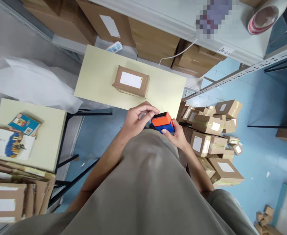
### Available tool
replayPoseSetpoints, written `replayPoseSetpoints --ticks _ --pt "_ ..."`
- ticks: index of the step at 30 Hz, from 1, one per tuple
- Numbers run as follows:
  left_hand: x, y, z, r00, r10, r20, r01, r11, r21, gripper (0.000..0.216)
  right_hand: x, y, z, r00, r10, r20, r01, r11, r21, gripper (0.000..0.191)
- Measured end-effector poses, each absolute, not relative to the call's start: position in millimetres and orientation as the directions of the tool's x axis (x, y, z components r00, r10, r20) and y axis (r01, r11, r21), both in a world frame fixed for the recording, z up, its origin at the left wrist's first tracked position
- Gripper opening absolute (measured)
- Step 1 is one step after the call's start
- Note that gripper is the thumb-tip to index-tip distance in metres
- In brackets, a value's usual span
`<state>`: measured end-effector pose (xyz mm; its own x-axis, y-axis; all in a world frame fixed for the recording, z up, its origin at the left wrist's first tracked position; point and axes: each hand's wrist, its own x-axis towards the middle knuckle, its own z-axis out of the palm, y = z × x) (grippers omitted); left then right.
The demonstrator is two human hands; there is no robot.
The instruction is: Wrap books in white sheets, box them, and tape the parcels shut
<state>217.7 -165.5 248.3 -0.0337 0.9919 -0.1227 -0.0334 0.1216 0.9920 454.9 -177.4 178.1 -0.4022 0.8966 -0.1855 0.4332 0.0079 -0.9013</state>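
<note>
The orange and blue tool (pixel 162 122) is held just in front of the person's stomach. Its long axis runs left to right and its black toothed edge points away, toward the counter (pixel 94 81). The right hand (pixel 177 136) grips its blue underside, and the left hand (pixel 138 119) pinches its left end. A taped parcel (pixel 131 81) lies on the counter beyond.

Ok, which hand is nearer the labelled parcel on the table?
Left. The left hand is just below the parcel, by the orange and blue device; the right hand holds that device lower and further right.
</note>
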Motion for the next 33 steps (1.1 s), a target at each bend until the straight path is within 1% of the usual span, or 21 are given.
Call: replayPoseSetpoints --ticks 5,12,18,27,33 --pt "234 -155 249 -0.059 0.988 -0.145 -0.016 0.144 0.989 0.024 468 -165 174 -0.405 0.892 -0.202 0.433 -0.008 -0.902 0.053" --pt "228 -142 250 -0.044 0.991 -0.125 0.031 0.126 0.992 0.017 465 -154 174 -0.401 0.89 -0.216 0.425 -0.028 -0.905 0.053" --pt "214 -137 248 -0.031 0.991 -0.133 0.006 0.134 0.991 0.016 452 -149 177 -0.387 0.896 -0.218 0.435 -0.031 -0.9 0.052" --pt "195 -130 252 -0.032 0.987 -0.155 -0.017 0.154 0.988 0.025 433 -146 183 -0.39 0.887 -0.246 0.451 -0.049 -0.891 0.051" --pt "181 -127 247 -0.017 0.991 -0.131 -0.01 0.13 0.991 0.018 421 -145 182 -0.379 0.888 -0.261 0.469 -0.059 -0.881 0.052"
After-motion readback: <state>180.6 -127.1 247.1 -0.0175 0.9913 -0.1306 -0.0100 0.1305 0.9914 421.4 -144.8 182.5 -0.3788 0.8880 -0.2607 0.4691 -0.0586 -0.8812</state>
